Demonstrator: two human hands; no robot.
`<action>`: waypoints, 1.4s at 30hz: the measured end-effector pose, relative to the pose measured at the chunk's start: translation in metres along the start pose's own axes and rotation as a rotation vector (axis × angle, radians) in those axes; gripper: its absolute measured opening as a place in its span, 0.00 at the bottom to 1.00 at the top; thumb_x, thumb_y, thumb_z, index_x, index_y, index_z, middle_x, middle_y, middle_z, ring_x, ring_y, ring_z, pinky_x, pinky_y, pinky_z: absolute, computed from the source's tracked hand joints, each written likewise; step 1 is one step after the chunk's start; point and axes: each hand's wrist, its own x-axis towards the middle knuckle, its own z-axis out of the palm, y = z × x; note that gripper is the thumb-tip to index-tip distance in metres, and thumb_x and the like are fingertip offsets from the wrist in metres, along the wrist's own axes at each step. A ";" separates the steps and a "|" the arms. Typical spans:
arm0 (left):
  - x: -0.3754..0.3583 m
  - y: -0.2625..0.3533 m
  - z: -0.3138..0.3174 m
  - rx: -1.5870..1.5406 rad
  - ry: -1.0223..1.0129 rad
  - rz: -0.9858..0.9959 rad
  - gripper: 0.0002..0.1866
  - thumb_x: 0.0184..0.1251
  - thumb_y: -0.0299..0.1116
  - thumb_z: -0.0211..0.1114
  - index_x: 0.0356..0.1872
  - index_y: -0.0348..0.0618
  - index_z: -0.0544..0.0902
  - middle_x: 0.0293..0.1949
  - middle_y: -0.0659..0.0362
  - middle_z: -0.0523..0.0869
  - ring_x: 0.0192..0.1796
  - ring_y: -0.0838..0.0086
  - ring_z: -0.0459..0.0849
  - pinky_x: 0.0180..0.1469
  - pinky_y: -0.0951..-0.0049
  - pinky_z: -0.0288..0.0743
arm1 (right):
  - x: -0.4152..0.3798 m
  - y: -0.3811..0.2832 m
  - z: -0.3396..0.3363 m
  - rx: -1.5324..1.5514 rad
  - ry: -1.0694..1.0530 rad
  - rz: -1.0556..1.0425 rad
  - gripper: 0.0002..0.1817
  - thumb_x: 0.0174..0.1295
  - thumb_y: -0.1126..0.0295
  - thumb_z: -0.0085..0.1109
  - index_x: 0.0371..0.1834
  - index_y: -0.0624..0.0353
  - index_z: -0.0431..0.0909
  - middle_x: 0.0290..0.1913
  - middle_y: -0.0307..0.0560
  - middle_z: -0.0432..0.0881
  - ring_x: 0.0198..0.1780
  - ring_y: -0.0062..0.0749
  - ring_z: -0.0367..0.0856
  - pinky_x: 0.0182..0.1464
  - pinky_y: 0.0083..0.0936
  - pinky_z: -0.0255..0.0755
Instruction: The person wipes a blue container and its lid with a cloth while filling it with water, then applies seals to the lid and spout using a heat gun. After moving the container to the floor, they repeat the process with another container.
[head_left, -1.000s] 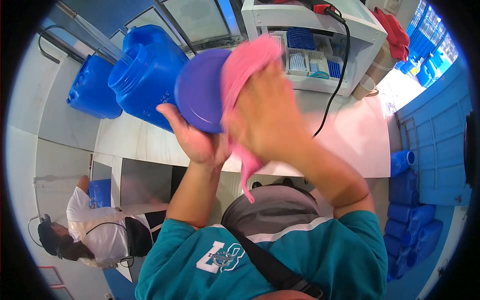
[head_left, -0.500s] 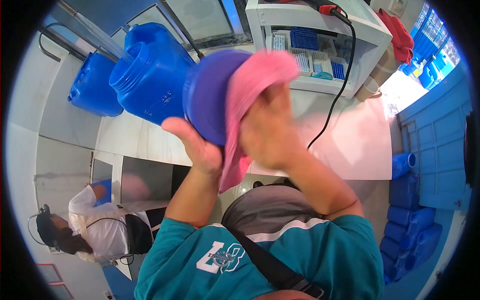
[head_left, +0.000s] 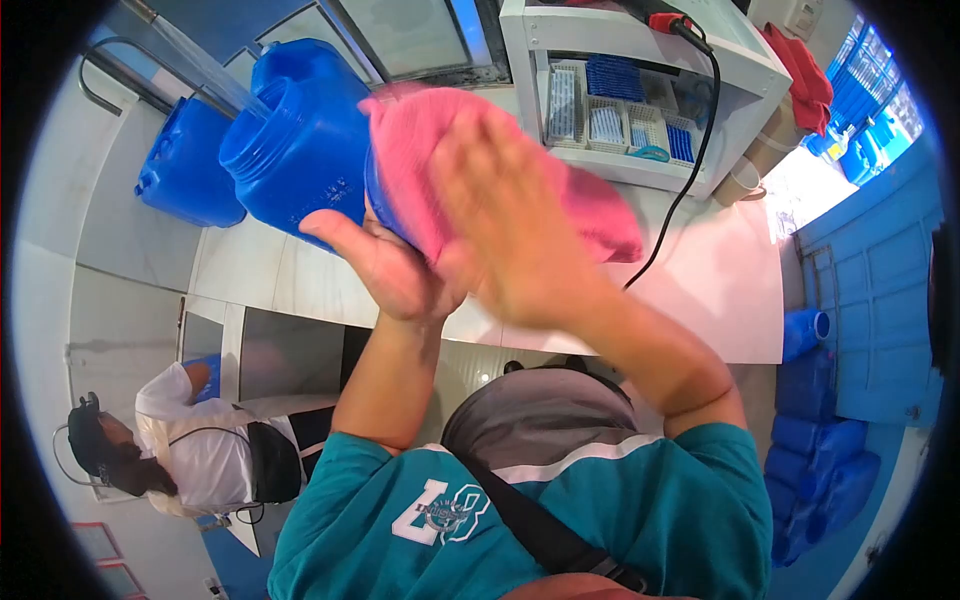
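A round blue lid rests on my left hand, which holds it from below with the thumb stretched out to the left. Over most of the lid lies a pink cloth, and only the lid's left edge shows. My right hand is flat on top of the cloth, fingers extended and blurred by motion. One end of the cloth hangs out to the right, past my right wrist. Just behind my left hand stands a large blue jug with an uncapped mouth and a clear tube in it.
Another blue container is at the left by a metal pipe. A white shelf unit with small baskets stands at the back; a black cable hangs down from it. At left, a person in white works. Blue jugs are stacked at right.
My right hand has turned flat and moved left over the lid. The cloth, bunched upright at the lid's right side before, now covers most of it. My left hand has shifted slightly left.
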 end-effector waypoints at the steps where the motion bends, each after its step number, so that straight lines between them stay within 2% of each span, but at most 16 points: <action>1: 0.000 -0.008 0.001 0.001 -0.004 0.003 0.56 0.68 0.80 0.29 0.82 0.42 0.52 0.82 0.54 0.58 0.82 0.59 0.57 0.83 0.56 0.47 | -0.005 -0.011 0.001 -0.005 -0.115 -0.038 0.35 0.70 0.52 0.52 0.76 0.62 0.64 0.75 0.68 0.63 0.74 0.70 0.62 0.76 0.58 0.53; 4: -0.012 -0.033 0.009 0.524 0.729 0.095 0.58 0.65 0.83 0.30 0.80 0.41 0.58 0.79 0.52 0.64 0.80 0.58 0.62 0.81 0.54 0.52 | 0.018 0.005 -0.007 0.046 -0.224 -0.006 0.36 0.71 0.50 0.51 0.76 0.62 0.63 0.76 0.68 0.62 0.77 0.68 0.58 0.78 0.58 0.50; 7: -0.005 -0.026 0.009 -0.216 0.108 -0.107 0.50 0.75 0.74 0.31 0.82 0.42 0.54 0.82 0.55 0.58 0.83 0.59 0.55 0.83 0.55 0.45 | 0.013 0.028 0.002 -0.024 -0.059 0.058 0.36 0.70 0.51 0.52 0.75 0.64 0.66 0.75 0.69 0.65 0.78 0.69 0.57 0.79 0.58 0.47; 11: -0.015 0.004 -0.019 0.256 0.341 -0.178 0.48 0.75 0.74 0.33 0.82 0.45 0.54 0.82 0.56 0.58 0.83 0.61 0.55 0.83 0.56 0.46 | -0.008 -0.004 0.000 -0.081 -0.172 0.006 0.33 0.67 0.56 0.55 0.70 0.68 0.71 0.73 0.67 0.67 0.76 0.71 0.58 0.79 0.62 0.47; 13: -0.018 -0.022 -0.024 -0.399 0.075 -0.074 0.49 0.74 0.75 0.33 0.81 0.44 0.56 0.81 0.55 0.59 0.82 0.60 0.56 0.83 0.56 0.49 | 0.008 -0.004 -0.007 -0.014 -0.353 -0.042 0.36 0.68 0.57 0.57 0.73 0.72 0.65 0.76 0.68 0.63 0.76 0.75 0.56 0.79 0.61 0.48; 15: -0.011 -0.031 0.006 -0.420 0.291 -0.135 0.49 0.74 0.75 0.32 0.80 0.44 0.59 0.80 0.55 0.62 0.81 0.58 0.57 0.83 0.56 0.48 | 0.006 0.025 0.001 -0.083 -0.195 -0.035 0.35 0.69 0.56 0.55 0.71 0.71 0.66 0.74 0.68 0.64 0.77 0.73 0.56 0.78 0.61 0.48; 16: -0.005 -0.028 0.021 0.212 0.523 -0.156 0.48 0.75 0.74 0.33 0.79 0.43 0.61 0.78 0.53 0.66 0.80 0.57 0.61 0.81 0.55 0.52 | 0.007 0.032 -0.003 -0.130 -0.125 0.044 0.34 0.70 0.55 0.53 0.71 0.70 0.66 0.74 0.68 0.65 0.77 0.73 0.56 0.78 0.61 0.48; 17: -0.002 -0.020 0.016 0.213 0.521 -0.154 0.48 0.75 0.74 0.33 0.79 0.43 0.61 0.78 0.53 0.66 0.80 0.57 0.61 0.81 0.55 0.52 | 0.005 0.037 -0.004 -0.172 -0.056 0.127 0.33 0.71 0.54 0.51 0.72 0.69 0.67 0.73 0.68 0.66 0.77 0.72 0.57 0.78 0.61 0.48; 20: -0.005 0.005 -0.006 0.056 0.321 -0.243 0.47 0.75 0.74 0.35 0.78 0.43 0.62 0.74 0.47 0.70 0.76 0.53 0.68 0.78 0.52 0.60 | -0.018 -0.011 -0.004 -0.081 -0.177 -0.001 0.34 0.73 0.53 0.47 0.73 0.68 0.65 0.74 0.67 0.65 0.78 0.72 0.55 0.79 0.61 0.44; 22: -0.002 -0.017 -0.017 -0.444 -0.130 -0.213 0.54 0.69 0.79 0.39 0.77 0.38 0.62 0.76 0.49 0.68 0.77 0.56 0.67 0.78 0.56 0.61 | -0.005 -0.023 -0.009 0.007 -0.267 -0.093 0.35 0.73 0.51 0.47 0.74 0.67 0.66 0.75 0.66 0.65 0.80 0.71 0.53 0.79 0.61 0.43; 27: -0.013 -0.023 0.026 0.340 0.228 -0.260 0.53 0.70 0.77 0.39 0.82 0.44 0.52 0.81 0.53 0.59 0.81 0.59 0.60 0.81 0.54 0.54 | 0.007 0.027 -0.019 -0.168 0.122 0.160 0.32 0.69 0.52 0.54 0.70 0.63 0.73 0.74 0.62 0.67 0.77 0.68 0.58 0.77 0.61 0.50; 29: -0.022 -0.022 0.024 0.498 0.164 -0.491 0.55 0.67 0.80 0.34 0.82 0.45 0.52 0.81 0.53 0.59 0.81 0.59 0.58 0.82 0.53 0.52 | 0.009 0.040 -0.027 0.403 0.031 0.431 0.31 0.69 0.52 0.55 0.67 0.63 0.75 0.74 0.60 0.68 0.76 0.68 0.61 0.76 0.65 0.50; 31: -0.015 -0.036 0.025 0.504 0.192 -0.550 0.55 0.67 0.81 0.32 0.82 0.45 0.52 0.81 0.54 0.59 0.82 0.60 0.57 0.81 0.52 0.53 | 0.014 0.023 -0.019 0.214 0.078 0.287 0.30 0.69 0.51 0.55 0.65 0.63 0.77 0.74 0.58 0.69 0.74 0.65 0.63 0.76 0.63 0.49; 34: -0.004 -0.067 0.025 -0.144 -0.081 0.269 0.55 0.69 0.79 0.33 0.81 0.40 0.53 0.79 0.52 0.63 0.81 0.60 0.59 0.81 0.54 0.53 | 0.025 -0.009 -0.029 -0.080 -0.148 -0.059 0.31 0.76 0.51 0.47 0.74 0.61 0.70 0.77 0.60 0.65 0.79 0.63 0.57 0.80 0.56 0.44; 36: -0.013 -0.036 0.028 0.113 0.437 -0.311 0.50 0.74 0.75 0.34 0.81 0.42 0.54 0.80 0.52 0.61 0.82 0.59 0.57 0.82 0.54 0.49 | 0.022 0.018 -0.021 -0.065 -0.041 0.077 0.33 0.75 0.50 0.47 0.75 0.60 0.68 0.77 0.60 0.65 0.79 0.63 0.55 0.80 0.57 0.43; 42: -0.030 -0.043 -0.023 -0.054 0.144 -0.059 0.47 0.75 0.74 0.34 0.82 0.49 0.54 0.81 0.54 0.60 0.82 0.59 0.57 0.83 0.56 0.49 | -0.016 -0.003 0.002 -0.045 -0.067 0.107 0.34 0.74 0.50 0.48 0.76 0.62 0.64 0.75 0.64 0.65 0.80 0.66 0.54 0.80 0.57 0.43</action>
